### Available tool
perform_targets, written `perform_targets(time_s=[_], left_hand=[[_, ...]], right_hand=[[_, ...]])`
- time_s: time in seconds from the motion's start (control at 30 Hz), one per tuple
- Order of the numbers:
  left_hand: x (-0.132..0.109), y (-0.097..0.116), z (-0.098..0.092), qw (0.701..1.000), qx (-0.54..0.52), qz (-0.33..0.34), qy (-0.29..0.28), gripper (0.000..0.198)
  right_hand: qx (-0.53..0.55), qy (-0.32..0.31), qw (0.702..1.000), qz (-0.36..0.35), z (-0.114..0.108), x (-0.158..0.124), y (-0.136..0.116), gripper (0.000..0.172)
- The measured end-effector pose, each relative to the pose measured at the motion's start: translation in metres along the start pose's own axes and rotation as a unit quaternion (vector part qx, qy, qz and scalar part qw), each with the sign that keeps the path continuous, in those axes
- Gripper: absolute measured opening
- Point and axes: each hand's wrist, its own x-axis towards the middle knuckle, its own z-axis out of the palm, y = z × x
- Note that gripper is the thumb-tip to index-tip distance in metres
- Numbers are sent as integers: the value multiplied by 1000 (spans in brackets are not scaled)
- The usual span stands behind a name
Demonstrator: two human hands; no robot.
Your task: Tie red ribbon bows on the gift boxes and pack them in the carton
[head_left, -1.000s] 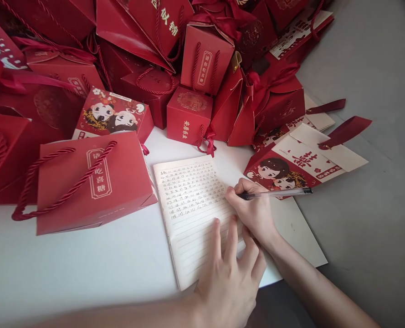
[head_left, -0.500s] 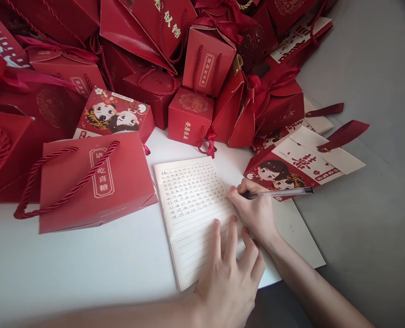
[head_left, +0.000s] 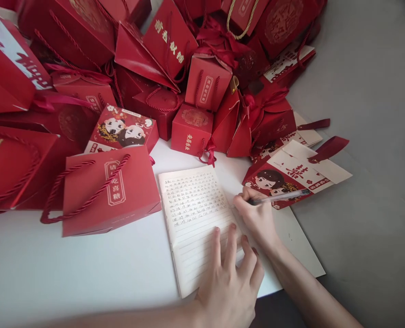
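A lined notebook (head_left: 192, 214) lies open on the white table (head_left: 86, 269), its upper half filled with rows of handwritten numbers. My left hand (head_left: 231, 278) lies flat on the lower part of the page, fingers spread. My right hand (head_left: 257, 216) is closed round a clear pen (head_left: 280, 197), whose tip rests at the page's right edge beside the last written lines. A red gift box with rope handles (head_left: 110, 189) lies just left of the notebook.
A heap of red gift boxes and bags (head_left: 195, 82) fills the far side of the table. A flat cartoon-couple box (head_left: 284, 175) with a red ribbon lies right of the notebook. The table's right edge (head_left: 308, 246) gives onto grey floor (head_left: 376, 182).
The view has tilted up slightly, so everything sits lower in the frame. My right hand with the pen has edged a little along the page; the left hand stays flat.
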Motion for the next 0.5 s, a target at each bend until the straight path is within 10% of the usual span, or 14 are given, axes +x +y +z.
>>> perform_targets(time_s=[0.13, 0.33, 0.5], left_hand=[[-2, -4, 8, 999, 36, 24, 26, 45], [-3, -3, 60, 952, 200, 39, 230, 11], [3, -10, 62, 958, 212, 35, 191, 13]], right_hand=[[70, 44, 996, -15, -2, 2, 1, 37], [-119, 77, 956, -257, -11, 8, 17, 17], [-204, 48, 903, -376, -12, 18, 24, 30]])
